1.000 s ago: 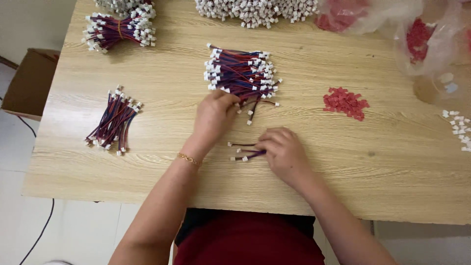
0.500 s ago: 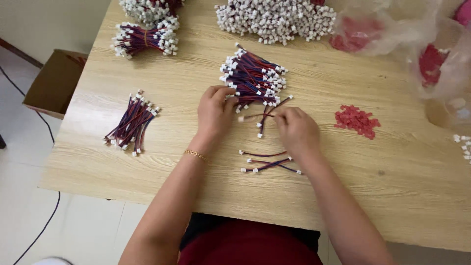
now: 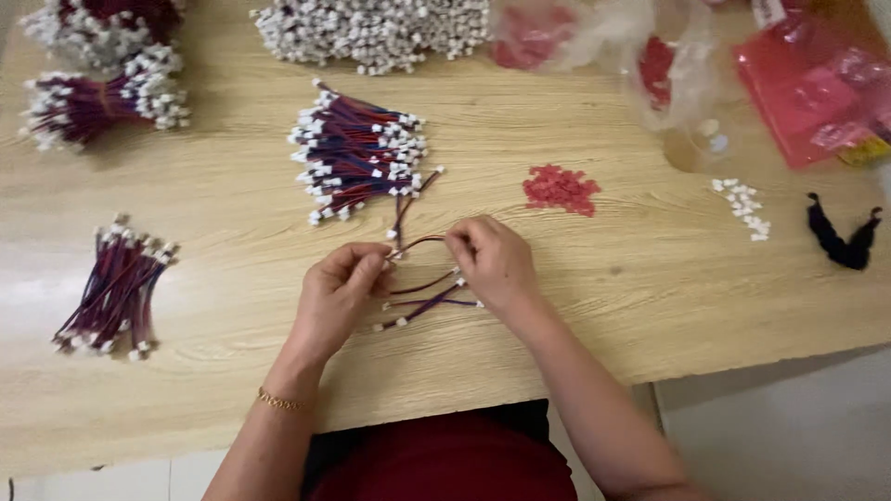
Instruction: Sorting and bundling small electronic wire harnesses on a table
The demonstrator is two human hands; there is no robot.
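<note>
Pinching one short red-and-blue wire lead point(image 3: 419, 243) between my left hand point(image 3: 339, 292) and right hand point(image 3: 492, 264), I judge most of the loose lead pile point(image 3: 357, 162) unsorted.

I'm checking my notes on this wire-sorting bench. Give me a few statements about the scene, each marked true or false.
1. Both hands hold one short wire between them. True: the left hand and right hand pinch its ends.
2. A few loose wires lie on the table under the hands. True.
3. The pile of small red pieces lies left of the left hand. False: it lies beyond the right hand.
4. The left wrist is bare. False: it wears a thin gold bracelet.
5. The large wire bundle lies beyond the hands. True.
</note>
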